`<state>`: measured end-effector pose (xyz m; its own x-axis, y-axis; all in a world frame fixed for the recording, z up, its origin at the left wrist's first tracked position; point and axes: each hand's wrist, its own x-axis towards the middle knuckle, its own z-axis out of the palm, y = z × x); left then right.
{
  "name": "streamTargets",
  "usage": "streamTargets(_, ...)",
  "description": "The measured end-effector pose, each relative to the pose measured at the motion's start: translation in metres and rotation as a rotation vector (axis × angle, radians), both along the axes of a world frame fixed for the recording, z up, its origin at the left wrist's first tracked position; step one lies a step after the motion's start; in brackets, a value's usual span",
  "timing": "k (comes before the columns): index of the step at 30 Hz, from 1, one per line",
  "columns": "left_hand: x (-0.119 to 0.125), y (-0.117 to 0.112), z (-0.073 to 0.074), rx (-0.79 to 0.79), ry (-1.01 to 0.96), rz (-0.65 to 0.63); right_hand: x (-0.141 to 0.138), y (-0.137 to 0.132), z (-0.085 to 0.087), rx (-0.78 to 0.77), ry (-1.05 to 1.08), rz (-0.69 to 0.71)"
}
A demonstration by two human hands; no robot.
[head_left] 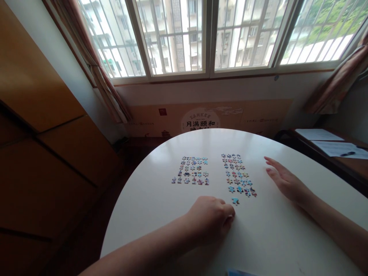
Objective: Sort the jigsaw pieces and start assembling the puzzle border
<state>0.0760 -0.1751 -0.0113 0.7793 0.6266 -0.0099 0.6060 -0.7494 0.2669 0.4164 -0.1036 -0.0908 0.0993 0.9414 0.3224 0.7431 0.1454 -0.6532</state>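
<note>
Blue edge of a flat object [241, 273] at the near rim of view, mostly cut off; cannot tell what it is. Beyond it, left hand [214, 212] low over the round white desk [143, 214], forearm coming in from near left. Its fingers are curled in, tips largely hidden; cannot tell whether anything is pinched. One light-blue jigsaw piece [235, 201] lies just past those fingers, slightly to the right, apart from the rest. Farther off, jigsaw pieces in two batches, loose, in rough rows: left batch [186, 174] and right batch [235, 174], a strip of white between. Right hand [287, 184] to the right of the second batch, open, fingers extended toward far left, nothing in its grasp. Far right, papers [336, 148] on a brown wooden surface [353, 168]. Beyond the far rim, a tan printed panel [158, 117] stands below barred windows [211, 42]; curtain [107, 90] at left, brown cabinet [34, 76] farther left.
</note>
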Motion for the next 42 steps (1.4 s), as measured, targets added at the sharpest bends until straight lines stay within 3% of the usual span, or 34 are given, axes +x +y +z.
streamTargets(42, -0.0012, -0.0007, 0.0021, -0.008, 0.007, -0.021, 0.0076, 0.0037, -0.0073, -0.003, -0.12, 0.049)
